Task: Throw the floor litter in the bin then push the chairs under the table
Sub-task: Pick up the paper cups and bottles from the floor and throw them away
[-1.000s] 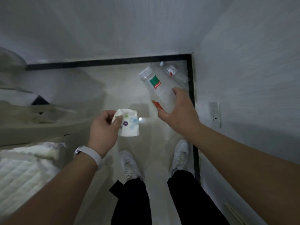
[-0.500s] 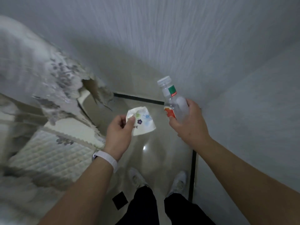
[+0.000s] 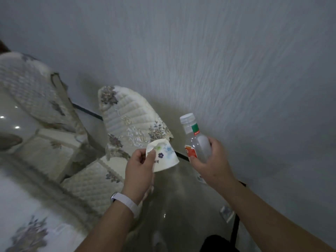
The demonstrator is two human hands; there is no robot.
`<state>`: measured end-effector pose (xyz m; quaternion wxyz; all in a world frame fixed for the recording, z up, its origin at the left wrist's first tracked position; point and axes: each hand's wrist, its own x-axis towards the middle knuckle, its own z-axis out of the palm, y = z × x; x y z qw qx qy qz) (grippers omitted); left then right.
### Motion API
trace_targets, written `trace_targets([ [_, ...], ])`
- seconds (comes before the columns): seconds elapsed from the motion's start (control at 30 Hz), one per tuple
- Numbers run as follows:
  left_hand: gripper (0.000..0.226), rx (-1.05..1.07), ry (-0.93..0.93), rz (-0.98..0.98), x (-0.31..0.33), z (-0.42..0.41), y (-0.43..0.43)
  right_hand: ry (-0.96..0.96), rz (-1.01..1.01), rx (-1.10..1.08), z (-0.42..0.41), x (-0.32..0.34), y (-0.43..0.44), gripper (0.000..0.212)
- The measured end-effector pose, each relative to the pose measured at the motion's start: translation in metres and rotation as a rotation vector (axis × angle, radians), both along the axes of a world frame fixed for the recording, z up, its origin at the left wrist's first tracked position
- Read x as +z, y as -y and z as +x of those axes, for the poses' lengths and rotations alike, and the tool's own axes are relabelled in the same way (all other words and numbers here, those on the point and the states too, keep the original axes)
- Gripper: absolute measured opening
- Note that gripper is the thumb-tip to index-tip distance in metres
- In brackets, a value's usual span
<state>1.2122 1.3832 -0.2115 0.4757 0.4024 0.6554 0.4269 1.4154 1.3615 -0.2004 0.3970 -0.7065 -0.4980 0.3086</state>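
Litter in hand, centre frame: left hand (image 3: 139, 166) pinches crumpled paper cup (image 3: 164, 157); right hand (image 3: 209, 160) wraps plastic bottle (image 3: 195, 138). Bin not in view. Chairs (image 3: 127, 119), left of centre, not yet pushed in. Binning and chairs both remain.

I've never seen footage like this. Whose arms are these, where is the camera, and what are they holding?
No machine here: a person wears a wide-angle camera on the head, looking forward and down, so you see their own arms. The left hand pinches a flowered paper cup; the right hand grips a clear plastic bottle with a white cap. Beyond stand chairs with quilted flowered covers on a glossy floor, by a grey wall. No bin is in view.
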Motion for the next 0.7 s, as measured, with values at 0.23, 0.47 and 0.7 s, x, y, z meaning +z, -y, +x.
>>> trace_targets([
  [0.23, 0.017, 0.197, -0.043, 0.049, 0.034, -0.002, -0.005, -0.157, -0.037, 0.236, 0.005, 0.017, -0.04, 0.058],
  [0.47, 0.015, 0.447, -0.074, 0.058, 0.058, 0.028, 0.01, -0.18, -0.049, 0.511, 0.027, 0.036, -0.08, 0.054],
  [0.7, 0.012, 0.707, -0.056, 0.084, 0.079, 0.025, 0.054, -0.209, -0.068, 0.763, -0.009, 0.051, -0.089, 0.06],
])
